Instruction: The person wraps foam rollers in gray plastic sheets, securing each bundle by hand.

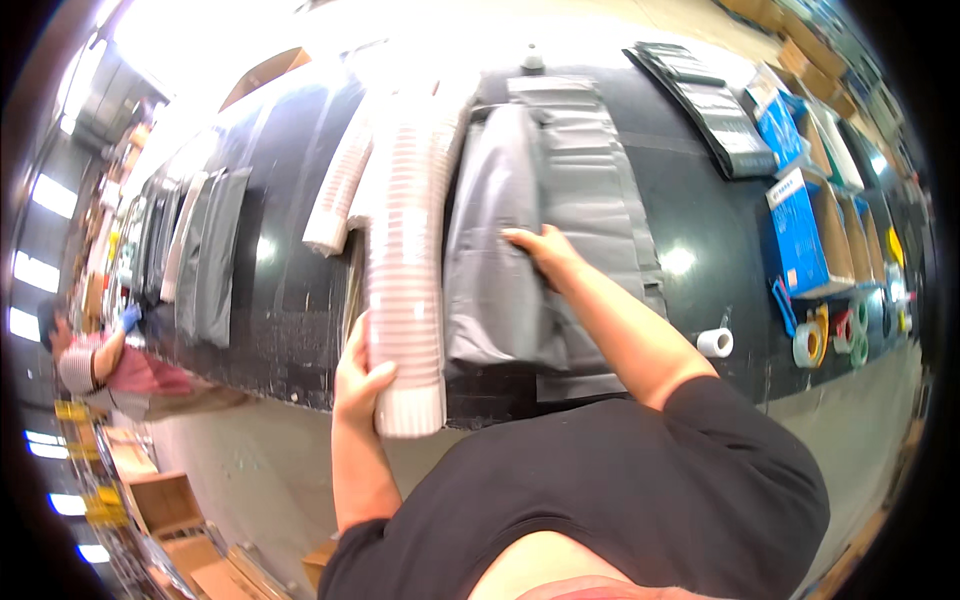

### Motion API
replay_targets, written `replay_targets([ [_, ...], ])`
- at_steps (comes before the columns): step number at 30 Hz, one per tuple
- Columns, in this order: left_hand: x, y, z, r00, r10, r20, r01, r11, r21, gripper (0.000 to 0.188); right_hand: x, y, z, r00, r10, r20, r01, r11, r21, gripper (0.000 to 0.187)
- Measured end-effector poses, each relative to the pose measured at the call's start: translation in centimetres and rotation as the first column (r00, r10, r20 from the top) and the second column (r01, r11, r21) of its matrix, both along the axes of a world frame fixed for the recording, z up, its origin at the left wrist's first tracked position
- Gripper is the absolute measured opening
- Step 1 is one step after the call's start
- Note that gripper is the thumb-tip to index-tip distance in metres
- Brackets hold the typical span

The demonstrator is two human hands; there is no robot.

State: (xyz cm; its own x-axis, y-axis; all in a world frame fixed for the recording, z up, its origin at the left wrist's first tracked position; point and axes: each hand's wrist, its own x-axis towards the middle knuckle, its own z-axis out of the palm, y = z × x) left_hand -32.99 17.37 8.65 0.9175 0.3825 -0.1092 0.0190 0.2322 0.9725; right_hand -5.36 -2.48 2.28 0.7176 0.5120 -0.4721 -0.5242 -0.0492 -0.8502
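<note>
A long white roll with brownish-pink stripes [405, 270], seemingly wrapped in shiny film, lies lengthwise and juts over the table's near edge. My left hand [358, 380] grips its near end from the left side, thumb on top. To the right, a grey plastic bag [490, 290] lies puffed up, as if something is inside. My right hand [545, 250] has hold of its right edge; part of the fingers is hidden. Beneath and beside that bag is a stack of flat grey plastic bags [590, 170]. More striped rolls [335, 205] lie left of and behind the gripped one.
The black table [290, 310] carries a roll of white tape [714, 343], blue cardboard boxes [800, 235] and a tape dispenser [812, 340] at right. Dark packs [710, 110] lie far right. Grey bags [215, 260] lie left, near another person [120, 365]. Cardboard boxes [165, 500] stand behind, lower left.
</note>
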Motion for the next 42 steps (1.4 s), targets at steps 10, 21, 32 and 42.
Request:
replay_targets([
  [10,-1.5,-1.7,1.6,0.953,0.117,0.281,-0.158,0.979,0.130,0.091,1.7,9.4,-1.3,0.546,0.739,0.395,-0.225,0.584,-0.780,0.094],
  [21,10.5,-11.8,2.1,0.910,-0.243,0.336,0.306,0.941,-0.148,0.082,-8.3,-33.9,12.4,0.880,-0.332,0.341,0.180,0.895,0.408,0.060],
  [32,15.2,-21.7,-1.7,0.717,-0.651,0.249,0.696,0.686,-0.212,0.069,-26.9,-42.4,1.6,0.780,-0.350,0.519,0.576,0.079,-0.814,0.063],
  [42,12.9,-21.5,-4.8,0.606,-0.773,-0.187,0.552,0.239,0.799,0.046,-16.6,-30.7,3.4,0.837,-0.547,0.023,0.521,0.810,0.270,0.069],
])
